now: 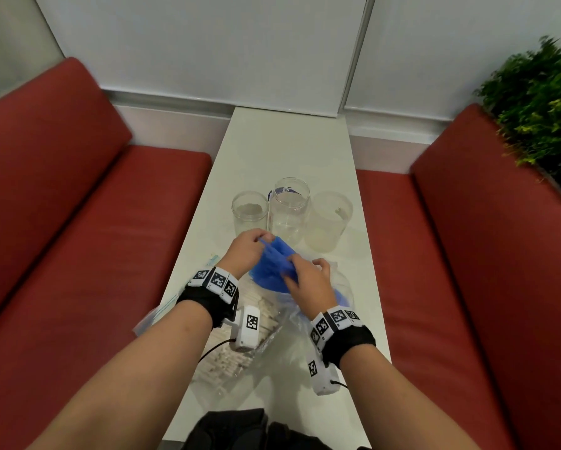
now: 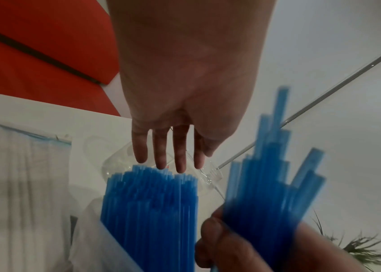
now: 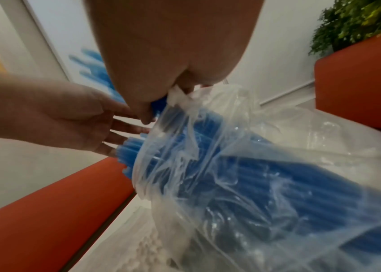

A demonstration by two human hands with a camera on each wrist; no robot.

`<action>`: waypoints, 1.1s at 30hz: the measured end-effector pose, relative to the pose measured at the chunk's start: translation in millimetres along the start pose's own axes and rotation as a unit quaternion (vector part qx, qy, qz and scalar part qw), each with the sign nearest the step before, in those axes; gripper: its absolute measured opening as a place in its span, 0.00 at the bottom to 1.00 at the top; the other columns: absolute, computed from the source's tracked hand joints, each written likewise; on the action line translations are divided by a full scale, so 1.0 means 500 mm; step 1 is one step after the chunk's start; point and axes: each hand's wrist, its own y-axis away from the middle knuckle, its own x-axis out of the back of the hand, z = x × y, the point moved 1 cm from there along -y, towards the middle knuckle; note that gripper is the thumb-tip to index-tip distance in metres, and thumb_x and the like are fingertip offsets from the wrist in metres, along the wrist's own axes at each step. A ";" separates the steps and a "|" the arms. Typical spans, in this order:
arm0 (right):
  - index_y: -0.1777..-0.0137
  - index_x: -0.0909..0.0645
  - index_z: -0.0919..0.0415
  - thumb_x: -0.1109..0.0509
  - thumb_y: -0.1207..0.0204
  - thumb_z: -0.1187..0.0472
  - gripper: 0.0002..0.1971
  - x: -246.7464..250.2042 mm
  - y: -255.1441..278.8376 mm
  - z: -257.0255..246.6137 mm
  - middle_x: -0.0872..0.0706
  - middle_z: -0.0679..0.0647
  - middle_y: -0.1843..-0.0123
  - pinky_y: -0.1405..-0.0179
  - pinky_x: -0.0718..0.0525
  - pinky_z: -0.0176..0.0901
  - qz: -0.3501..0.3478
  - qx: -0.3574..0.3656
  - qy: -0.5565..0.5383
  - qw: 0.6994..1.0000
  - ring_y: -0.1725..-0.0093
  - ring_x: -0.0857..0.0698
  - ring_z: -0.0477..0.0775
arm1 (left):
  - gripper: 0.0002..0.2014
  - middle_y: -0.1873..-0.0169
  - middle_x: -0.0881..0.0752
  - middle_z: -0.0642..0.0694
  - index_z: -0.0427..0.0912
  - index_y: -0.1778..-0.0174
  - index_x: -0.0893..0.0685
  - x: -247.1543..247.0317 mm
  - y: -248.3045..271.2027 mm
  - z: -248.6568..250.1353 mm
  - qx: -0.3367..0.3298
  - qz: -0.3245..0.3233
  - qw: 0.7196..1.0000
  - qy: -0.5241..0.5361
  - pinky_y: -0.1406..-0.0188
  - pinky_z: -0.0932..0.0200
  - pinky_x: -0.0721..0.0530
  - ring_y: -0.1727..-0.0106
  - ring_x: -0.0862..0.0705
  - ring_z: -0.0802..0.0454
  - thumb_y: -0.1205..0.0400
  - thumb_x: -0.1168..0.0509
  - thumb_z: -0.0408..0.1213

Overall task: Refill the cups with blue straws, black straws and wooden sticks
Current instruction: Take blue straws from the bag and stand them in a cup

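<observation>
Three clear cups stand in a row mid-table: a left jar [image 1: 250,211], a taller middle jar [image 1: 289,206] and a frosted right cup [image 1: 328,219]. Just in front of them, a thick bundle of blue straws [image 1: 271,271] sticks out of a clear plastic bag [image 3: 266,165]. My left hand [image 2: 168,162] has straight fingers whose tips touch the straw ends [image 2: 150,193]. My right hand [image 1: 302,274] grips a separate bunch of blue straws [image 2: 271,184] along with the bag's mouth. A bag of wooden sticks [image 1: 263,316] lies under my left wrist.
The narrow white table [image 1: 289,141] runs between two red benches [image 1: 78,222], with a white wall at its far end. A green plant [image 1: 538,102] stands behind the right bench. A dark object [image 1: 233,430] sits at the near table edge.
</observation>
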 end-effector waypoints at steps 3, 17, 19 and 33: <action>0.46 0.23 0.59 0.38 0.15 0.62 0.03 0.011 -0.007 -0.021 0.15 0.55 0.57 0.37 0.26 0.49 -0.045 0.001 -0.053 0.998 0.59 0.24 0.53 | 0.11 0.41 0.13 0.41 0.37 0.38 0.15 -0.009 0.005 0.014 -0.028 -0.047 0.998 0.001 0.31 0.52 0.21 0.36 0.17 0.45 0.13 0.38 0.34; 0.45 0.24 0.56 0.33 0.14 0.62 0.02 0.237 -0.072 -0.148 0.17 0.47 0.60 0.56 0.19 0.32 0.121 0.074 -0.378 0.915 0.62 0.17 0.41 | 0.15 0.44 0.15 0.28 0.29 0.38 0.18 0.002 -0.002 0.007 0.033 -0.054 0.933 0.355 0.37 0.48 0.15 0.43 0.11 0.39 0.12 0.40 0.37; 0.45 0.24 0.61 0.33 0.14 0.64 0.02 0.284 -0.079 -0.170 0.18 0.54 0.60 0.54 0.18 0.37 0.147 0.098 -0.452 0.874 0.61 0.17 0.47 | 0.22 0.40 0.15 0.29 0.30 0.36 0.18 -0.003 -0.002 0.013 0.066 -0.084 0.922 0.371 0.37 0.48 0.15 0.41 0.12 0.40 0.11 0.42 0.47; 0.46 0.22 0.60 0.23 0.22 0.65 0.10 0.268 -0.078 -0.185 0.15 0.60 0.59 0.53 0.14 0.45 0.145 0.043 -0.492 0.858 0.60 0.13 0.56 | 0.13 0.50 0.18 0.36 0.31 0.43 0.20 -0.091 0.007 0.031 0.212 -0.206 0.734 0.611 0.40 0.47 0.14 0.43 0.17 0.44 0.19 0.34 0.36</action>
